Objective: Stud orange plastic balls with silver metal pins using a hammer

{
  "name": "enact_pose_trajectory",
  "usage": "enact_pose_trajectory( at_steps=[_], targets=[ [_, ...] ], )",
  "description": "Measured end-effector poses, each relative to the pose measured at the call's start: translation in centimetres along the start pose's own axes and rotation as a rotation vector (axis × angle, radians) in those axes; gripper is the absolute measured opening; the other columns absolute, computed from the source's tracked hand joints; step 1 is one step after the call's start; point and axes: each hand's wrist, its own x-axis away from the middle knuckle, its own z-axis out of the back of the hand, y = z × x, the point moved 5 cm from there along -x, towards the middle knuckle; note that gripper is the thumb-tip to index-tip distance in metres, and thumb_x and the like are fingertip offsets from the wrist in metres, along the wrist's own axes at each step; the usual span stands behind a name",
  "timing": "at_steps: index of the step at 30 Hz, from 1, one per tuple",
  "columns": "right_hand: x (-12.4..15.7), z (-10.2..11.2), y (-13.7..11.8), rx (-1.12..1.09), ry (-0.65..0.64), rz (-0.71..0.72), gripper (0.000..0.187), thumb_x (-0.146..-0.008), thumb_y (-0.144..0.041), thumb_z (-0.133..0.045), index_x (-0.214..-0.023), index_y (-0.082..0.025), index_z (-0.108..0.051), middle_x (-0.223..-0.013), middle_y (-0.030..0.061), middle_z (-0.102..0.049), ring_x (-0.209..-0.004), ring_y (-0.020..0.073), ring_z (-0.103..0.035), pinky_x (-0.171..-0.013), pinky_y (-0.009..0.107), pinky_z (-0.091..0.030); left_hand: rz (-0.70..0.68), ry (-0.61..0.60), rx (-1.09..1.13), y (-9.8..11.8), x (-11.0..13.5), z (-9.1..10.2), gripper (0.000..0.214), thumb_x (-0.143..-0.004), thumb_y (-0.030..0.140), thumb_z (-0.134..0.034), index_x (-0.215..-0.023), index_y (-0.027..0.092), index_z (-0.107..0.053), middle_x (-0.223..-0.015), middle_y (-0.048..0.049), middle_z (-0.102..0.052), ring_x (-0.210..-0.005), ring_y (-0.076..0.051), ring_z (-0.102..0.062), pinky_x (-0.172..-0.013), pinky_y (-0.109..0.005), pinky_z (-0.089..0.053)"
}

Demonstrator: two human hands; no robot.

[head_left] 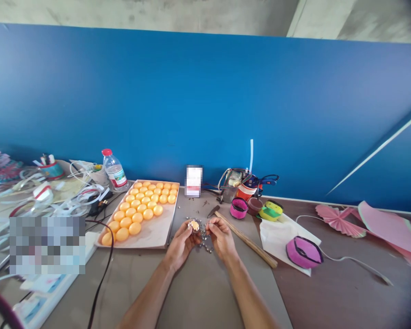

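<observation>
At 6 o'clock, both forearms come in from the near edge (clock centred between the hands, 12 toward the partition). Left hand [182, 242], 8 o'clock: fingers curled around a pale orange ball [194, 225] with shiny bits about it, its face turned upward, probably so the person can see it and reach it from the other side. Right hand [222, 235], 3 o'clock: thumb and fingertips drawn together in a pinch; too small to tell what is between them. Silvery beads [205, 247] lie loose on the tabletop [208, 292] at 6 o'clock, between the hands, likely for easy reach. Hammer [248, 240] lies aslant, head at 1, handle end at 4, seemingly laid aside. Tray [159, 232] at 9 to 10, rimmed, presumably so the orange balls [139, 216] inside can't roll off. White paper [274, 237] at 3, pink band [304, 253] standing on its outer part. Magenta band [239, 209] at 2, yellow-green band [271, 211] further round, toward 3. Upright pixelated thing [193, 181] at 12, facing the person, maybe for viewing. Bottle [115, 172] at 10, upright behind the tray. Blue partition [192, 100] across the back.
</observation>
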Motion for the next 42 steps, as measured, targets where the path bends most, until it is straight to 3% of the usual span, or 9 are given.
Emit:
enact_pose_trajectory(
  at_steps=[9,13,18,22,31,38,42],
  targets=[
    [-0.1,0.0,-0.2,0.177,-0.038,0.058,0.02,-0.074,-0.036,-0.054,-0.068,-0.019,-0.048,-0.061,-0.0016,-0.051,-0.052,0.0094,-0.044,-0.053,0.022,-0.04,0.006,-0.004,-0.01,-0.1,-0.1,0.1,0.023,-0.074,0.027,-0.064,-0.093,0.016,-0.059,-0.078,-0.0047,-0.062,-0.068,-0.014,-0.058,-0.058,-0.023,-0.045],
    [-0.2,0.9,-0.4,0.602,0.047,0.183,0.013,-0.075,-0.027,-0.05,-0.076,-0.017,-0.058,-0.069,0.0015,-0.058,-0.064,0.0134,-0.052,-0.061,0.025,-0.042,-0.005,0.022,-0.01,0.1,-0.3,0.5,0.024,-0.075,0.028,-0.064,-0.095,0.016,-0.058,-0.076,-0.0039,-0.062,-0.064,-0.012,-0.057,-0.06,-0.023,-0.045],
    [0.9,-0.5,0.1,1.177,-0.075,0.26,0.022,-0.072,-0.016,-0.051,-0.09,-0.02,-0.063,-0.086,0.0066,-0.061,-0.083,0.0194,-0.054,-0.073,0.029,-0.039,-0.021,0.015,-0.009,0.5,-0.1,0.6,0.023,-0.076,0.03,-0.062,-0.092,0.016,-0.056,-0.074,-0.0038,-0.061,-0.059,-0.011,-0.056,-0.06,-0.022,-0.044],
    [1.3,-1.2,0.6,1.325,-0.114,0.234,0.018,-0.073,-0.012,-0.049,-0.077,-0.021,-0.064,-0.083,0.0059,-0.061,-0.083,0.02,-0.053,-0.071,0.028,-0.036,-0.023,-0.011,-0.015,0.5,0.0,0.2,0.021,-0.077,0.031,-0.06,-0.091,0.016,-0.056,-0.075,-0.004,-0.061,-0.06,-0.011,-0.056,-0.06,-0.022,-0.044],
    [1.1,-1.3,-1.1,0.974,-0.036,0.298,0.019,-0.079,-0.016,-0.041,-0.072,-0.018,-0.058,-0.078,0.0041,-0.06,-0.077,0.0167,-0.052,-0.071,0.027,-0.034,-0.001,-0.002,-0.016,0.3,-0.1,0.2,0.022,-0.077,0.031,-0.061,-0.093,0.016,-0.055,-0.074,-0.0028,-0.06,-0.059,-0.011,-0.055,-0.058,-0.022,-0.042],
    [0.3,-0.2,0.6,0.259,-0.083,0.009,0.017,-0.078,-0.034,-0.053,-0.072,-0.018,-0.053,-0.063,-0.0029,-0.05,-0.058,0.0103,-0.042,-0.057,0.022,-0.034,-0.011,0.012,-0.039,0.2,-0.1,0.3,0.021,-0.077,0.03,-0.061,-0.092,0.016,-0.056,-0.077,-0.0024,-0.059,-0.063,-0.011,-0.055,-0.058,-0.023,-0.042],
    [0.4,-0.6,1.2,0.029,-0.153,-0.099,0.021,-0.073,-0.037,-0.061,-0.069,-0.018,-0.052,-0.062,-0.0029,-0.049,-0.056,0.0093,-0.042,-0.054,0.021,-0.034,0.0,-0.011,-0.053,-0.1,-0.2,0.3,0.023,-0.076,0.029,-0.062,-0.094,0.016,-0.057,-0.079,-0.0026,-0.059,-0.066,-0.012,-0.054,-0.058,-0.022,-0.042]
  ],
)
